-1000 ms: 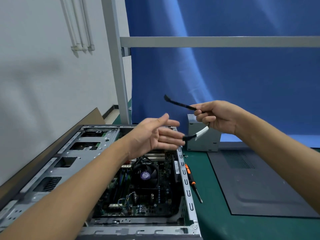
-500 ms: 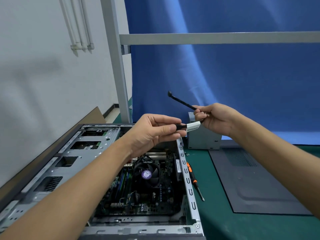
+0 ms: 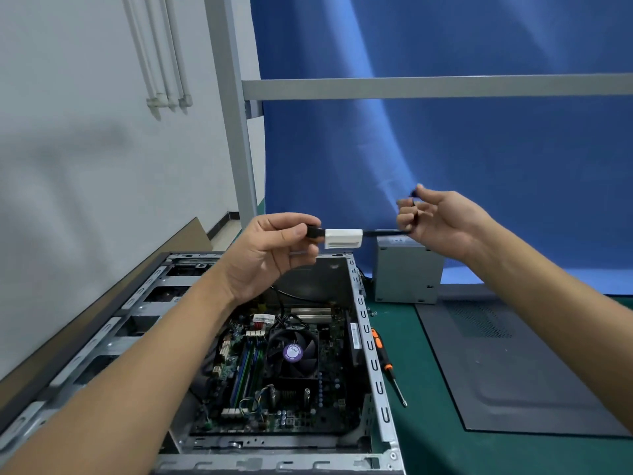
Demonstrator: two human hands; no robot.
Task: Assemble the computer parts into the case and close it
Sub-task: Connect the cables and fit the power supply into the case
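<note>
A short black cable with a white label sleeve (image 3: pixel 343 238) is stretched level between my hands above the open computer case (image 3: pixel 371 354). My left hand (image 3: pixel 270 248) pinches the cable's black connector end just left of the white sleeve. My right hand (image 3: pixel 436 221) grips the other end, the cable running through its curled fingers. Inside the case lies the motherboard with a black CPU fan (image 3: pixel 293 353) and memory sticks. A grey power supply (image 3: pixel 407 269) stands on the mat behind the case's right corner. The dark side panel (image 3: pixel 520 371) lies flat to the right.
An orange-and-black screwdriver (image 3: pixel 388 366) lies on the green mat between the case and the side panel. Several small screws (image 3: pixel 371 311) sit near the power supply. A grey metal frame post (image 3: pixel 236 125) and a blue curtain stand behind; a white wall is on the left.
My left hand closed on the cable's connector end. Both hands drew apart, pulling the bent cable out straight and level. My right hand moved right and up.
</note>
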